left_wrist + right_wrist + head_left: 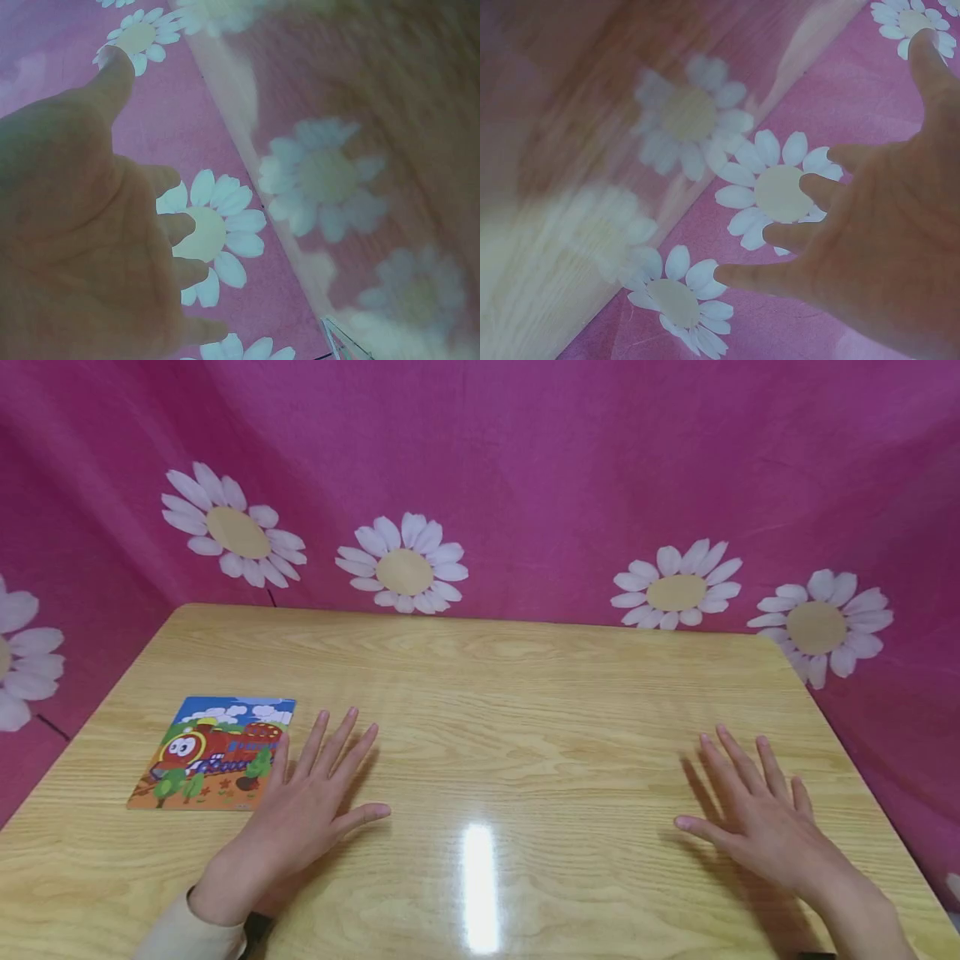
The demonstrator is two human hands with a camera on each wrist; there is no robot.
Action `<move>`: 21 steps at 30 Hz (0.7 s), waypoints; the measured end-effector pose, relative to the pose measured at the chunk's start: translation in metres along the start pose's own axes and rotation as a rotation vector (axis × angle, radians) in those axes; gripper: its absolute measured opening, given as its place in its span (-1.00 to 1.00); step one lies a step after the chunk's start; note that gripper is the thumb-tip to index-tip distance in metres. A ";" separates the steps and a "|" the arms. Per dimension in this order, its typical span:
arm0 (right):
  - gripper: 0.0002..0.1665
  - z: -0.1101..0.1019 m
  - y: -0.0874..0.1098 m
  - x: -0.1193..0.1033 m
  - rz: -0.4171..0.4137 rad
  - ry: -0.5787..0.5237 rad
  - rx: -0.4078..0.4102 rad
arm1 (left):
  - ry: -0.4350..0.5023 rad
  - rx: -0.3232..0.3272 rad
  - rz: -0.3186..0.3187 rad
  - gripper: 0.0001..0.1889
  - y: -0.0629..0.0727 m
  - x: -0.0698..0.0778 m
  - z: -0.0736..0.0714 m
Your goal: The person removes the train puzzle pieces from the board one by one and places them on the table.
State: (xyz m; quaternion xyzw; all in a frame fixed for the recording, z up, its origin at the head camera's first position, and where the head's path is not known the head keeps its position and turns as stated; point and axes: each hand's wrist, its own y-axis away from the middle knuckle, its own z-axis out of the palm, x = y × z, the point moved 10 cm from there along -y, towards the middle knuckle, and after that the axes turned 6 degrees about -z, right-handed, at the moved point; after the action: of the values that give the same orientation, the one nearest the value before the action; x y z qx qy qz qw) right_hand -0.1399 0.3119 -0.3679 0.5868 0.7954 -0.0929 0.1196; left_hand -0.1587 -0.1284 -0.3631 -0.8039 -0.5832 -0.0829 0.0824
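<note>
A flat square picture (217, 752) of a red cartoon train with eyes lies on the left part of the table. My left hand (303, 814) is beside its right edge, fingers spread and straight, little finger overlapping the picture in the head view. Whether that finger touches it I cannot tell. On the right side of the table, my right hand (772, 835) hovers with spread fingers, its shadow falling on the wood. Both palms are bare in the wrist views, the left palm (82, 247) and the right palm (892, 232) holding nothing.
The glossy wooden table (525, 718) fills the lower view and reflects a bright light streak (480, 889) near its front. Behind it hangs a pink curtain (525, 468) with large white daisies, close against the back edge.
</note>
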 end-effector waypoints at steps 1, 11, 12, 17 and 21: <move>0.20 0.001 0.000 0.001 0.004 0.000 -0.008 | 0.000 -0.004 0.001 -0.09 0.000 0.000 0.001; 0.23 -0.009 0.001 -0.003 -0.061 -0.005 0.043 | 0.025 -0.062 -0.016 -0.08 -0.001 -0.002 0.001; 0.24 -0.010 0.000 -0.005 -0.082 -0.004 0.054 | 0.031 -0.068 -0.020 -0.08 -0.001 -0.003 0.001; 0.24 -0.011 -0.011 -0.027 -0.172 -0.048 0.047 | 0.064 -0.093 -0.039 -0.07 0.001 -0.013 0.000; 0.18 -0.003 -0.027 -0.055 -0.218 -0.101 -0.015 | 0.072 -0.116 -0.064 -0.06 0.005 -0.028 -0.002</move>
State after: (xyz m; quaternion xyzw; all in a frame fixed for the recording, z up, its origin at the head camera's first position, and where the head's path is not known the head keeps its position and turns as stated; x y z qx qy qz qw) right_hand -0.1505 0.2548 -0.3487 0.4904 0.8482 -0.1291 0.1530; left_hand -0.1626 -0.1564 -0.3682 -0.7847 -0.5995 -0.1481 0.0537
